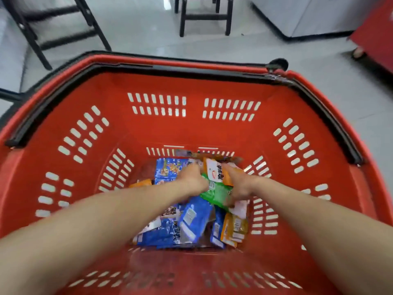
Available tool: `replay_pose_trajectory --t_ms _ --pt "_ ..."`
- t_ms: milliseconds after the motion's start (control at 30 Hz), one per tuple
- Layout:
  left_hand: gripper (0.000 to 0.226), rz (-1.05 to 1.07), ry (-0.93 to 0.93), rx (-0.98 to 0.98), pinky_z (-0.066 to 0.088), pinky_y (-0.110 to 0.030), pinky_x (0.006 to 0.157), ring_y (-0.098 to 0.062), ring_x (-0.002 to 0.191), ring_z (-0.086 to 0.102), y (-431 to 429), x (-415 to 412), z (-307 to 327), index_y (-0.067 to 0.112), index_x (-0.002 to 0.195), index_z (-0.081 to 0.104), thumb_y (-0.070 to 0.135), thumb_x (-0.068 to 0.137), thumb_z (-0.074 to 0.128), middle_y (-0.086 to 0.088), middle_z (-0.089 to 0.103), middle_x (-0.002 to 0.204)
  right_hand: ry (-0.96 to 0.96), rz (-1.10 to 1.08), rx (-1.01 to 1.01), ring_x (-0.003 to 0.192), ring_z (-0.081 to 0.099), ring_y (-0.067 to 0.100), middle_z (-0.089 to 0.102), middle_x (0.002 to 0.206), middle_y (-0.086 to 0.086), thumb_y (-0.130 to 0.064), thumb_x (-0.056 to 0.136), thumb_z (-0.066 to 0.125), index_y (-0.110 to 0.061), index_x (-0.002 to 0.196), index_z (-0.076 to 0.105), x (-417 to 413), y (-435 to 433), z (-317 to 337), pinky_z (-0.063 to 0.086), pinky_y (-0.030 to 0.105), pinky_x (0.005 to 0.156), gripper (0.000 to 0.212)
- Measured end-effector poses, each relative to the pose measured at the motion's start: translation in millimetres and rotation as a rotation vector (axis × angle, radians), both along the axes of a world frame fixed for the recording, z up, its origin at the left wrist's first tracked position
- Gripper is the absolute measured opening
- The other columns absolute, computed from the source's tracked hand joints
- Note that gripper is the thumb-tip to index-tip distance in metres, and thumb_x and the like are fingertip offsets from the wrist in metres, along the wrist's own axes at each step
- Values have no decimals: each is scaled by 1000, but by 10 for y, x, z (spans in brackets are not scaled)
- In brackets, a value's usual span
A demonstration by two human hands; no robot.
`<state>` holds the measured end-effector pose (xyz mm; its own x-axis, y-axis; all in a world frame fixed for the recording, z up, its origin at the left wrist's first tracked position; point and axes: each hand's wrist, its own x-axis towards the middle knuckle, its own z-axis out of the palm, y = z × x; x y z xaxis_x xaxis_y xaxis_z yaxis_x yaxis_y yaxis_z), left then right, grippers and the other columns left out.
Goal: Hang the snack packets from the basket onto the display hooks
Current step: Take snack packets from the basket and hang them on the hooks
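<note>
The setting was a retail shop. A large red plastic shopping basket (191,128) with slotted walls, black fold-down handles (42,111) and a black wheel (278,64) held a loose heap of sealed, printed snack packets (193,218). The pale glossy tiled floor (138,33) carried black metal stand frames (204,17), a white cabinet (308,15) on a black plinth and a red unit (378,39) on a castor.

Red plastic basket (191,128), deep, with slotted walls and black handles folded down along the rim. At the bottom is a loose heap of snack packets (192,220): blue ones overlap on the near side, and a yellow-orange packet (235,227) tilts at the right. On top sit a green packet (217,193) and an orange-and-white packet (217,170), both raised and tilted.
</note>
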<state>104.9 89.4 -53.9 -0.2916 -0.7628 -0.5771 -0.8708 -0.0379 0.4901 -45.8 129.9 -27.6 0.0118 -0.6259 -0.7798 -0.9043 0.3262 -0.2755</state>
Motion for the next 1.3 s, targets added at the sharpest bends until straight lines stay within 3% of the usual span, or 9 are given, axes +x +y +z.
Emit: replay_pose_trajectory --t_ms 167,333,433,567,733,800,900,1100,1300 --pt "28 -261 51 -139 55 -34 71 -21 82 66 -303 244 772 17 101 73 8 74 75 -3 72 85 -159 -45 -230 127 47 26 46 142 6 -32 65 89 -32 148 30 154 -201 227 40 33 106 103" --pt "22 106 441 -35 55 -34 83 -19 91 66 -460 545 915 19 90 66 -1 83 70 -1 70 90 -353 -207 -311 56 57 4 64 78 0 -14 80 78 -9 99 65 263 -368 606 45 14 46 23" --pt "24 216 442 -303 52 -32 81 -18 89 62 -478 516 737 20 96 56 6 83 71 0 64 93 -106 -120 -422 61 57 9 60 71 -3 -19 83 75 -16 76 58 159 -479 806 42 21 50 18" --pt "10 -468 13 -413 51 -33 79 -23 91 63 -340 311 421 17 95 66 14 87 62 -1 69 95 374 90 -521 61 51 13 52 70 -1 -21 85 62 -15 78 50 -36 -474 1038 39 24 49 15" --pt "26 -1235 -253 -424 57 -41 78 -29 106 61 -8 -225 -205 14 120 59 21 95 55 -10 63 114 460 96 -456 77 57 23 55 82 -1 -27 83 63 -19 101 54 -115 -476 990 45 31 59 22" --pt "58 -1347 -291 -428 45 -53 100 -33 140 31 133 -457 -394 19 147 31 22 95 57 -13 31 154 456 73 -432 76 57 21 56 82 -1 -27 83 63 -20 98 53 -162 -514 968 44 31 59 19" --pt "89 -1344 -458 -368 21 -65 111 -34 148 -3 209 -656 -416 28 154 3 17 91 64 -10 -5 162 454 49 -407 71 56 20 56 79 0 -25 84 63 -18 90 54 -249 -551 878 43 31 59 13" --pt "57 -1291 -591 -474 32 -58 105 -34 116 53 -46 -317 -339 17 142 38 11 91 62 -12 63 117 402 10 -393 63 53 17 56 74 0 -18 85 65 -16 74 50 -280 -603 787 37 26 49 19" --pt "19 -999 -541 -298 48 -33 70 -29 92 65 -448 426 62 14 107 65 14 92 53 -7 69 98 287 -8 -401 77 63 21 63 85 -1 -21 86 65 -16 99 63 -202 -648 775 52 30 62 15"
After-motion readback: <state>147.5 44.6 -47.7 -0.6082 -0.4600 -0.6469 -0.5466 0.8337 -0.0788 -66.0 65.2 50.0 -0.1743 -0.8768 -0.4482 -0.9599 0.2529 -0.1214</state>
